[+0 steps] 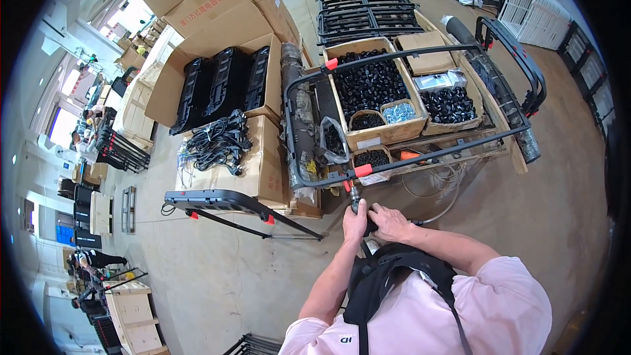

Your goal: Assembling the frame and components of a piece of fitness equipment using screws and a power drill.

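Note:
Both my hands are closed round a power screwdriver (355, 194), dark with a metal front end. My left hand (355, 223) wraps its body, while my right hand (390, 225) grips the rear part, mostly hidden by the fingers. Its tip points away from me at the near bar of a black tubular frame (434, 156), beside a red fitting (347, 186); whether it touches is too small to tell. This frame, with red corner pieces, lies tilted across the parts boxes. A thin hose (447, 210) runs near my right forearm.
Beyond the frame stand a box of black knobs (368, 82), a second box of black parts (450, 104) and stacked black frames (368, 13). At left are a carton of black plastic covers (220, 82), bundled cables (220, 141) and a standing black frame (227, 198).

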The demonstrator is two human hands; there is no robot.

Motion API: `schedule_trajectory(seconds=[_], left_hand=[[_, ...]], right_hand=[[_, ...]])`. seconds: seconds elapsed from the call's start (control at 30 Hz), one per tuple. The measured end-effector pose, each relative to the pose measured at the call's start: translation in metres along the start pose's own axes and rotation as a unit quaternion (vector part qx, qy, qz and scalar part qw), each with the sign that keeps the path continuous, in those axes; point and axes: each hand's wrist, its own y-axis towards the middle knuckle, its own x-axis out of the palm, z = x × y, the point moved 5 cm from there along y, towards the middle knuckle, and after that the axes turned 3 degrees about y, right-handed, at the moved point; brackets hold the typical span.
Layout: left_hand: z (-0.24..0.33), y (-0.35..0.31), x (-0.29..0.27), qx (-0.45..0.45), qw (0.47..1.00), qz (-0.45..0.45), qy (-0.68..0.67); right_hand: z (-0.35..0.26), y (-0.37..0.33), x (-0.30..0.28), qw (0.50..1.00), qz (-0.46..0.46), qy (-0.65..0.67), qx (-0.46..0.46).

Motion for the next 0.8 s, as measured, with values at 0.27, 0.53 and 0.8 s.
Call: schedule_trajectory(seconds=[0.27,0.53,0.8], left_hand=[[-0.003,-0.010,-0.002,-0.007,1.000,0.000,-0.016],[-0.010,-0.016,-0.001,0.008,1.000,0.012,-0.013],[-0.010,-0.033,0.011,-0.005,0.998,-0.003,-0.062]], right_hand=[[-0.001,-0.006,0.005,0.999,-0.026,0.005,0.020],[-0.005,-0.013,0.005,1.000,-0.012,0.008,0.007],[0.003,-0.031,0.006,1.000,-0.010,-0.012,0.011]])
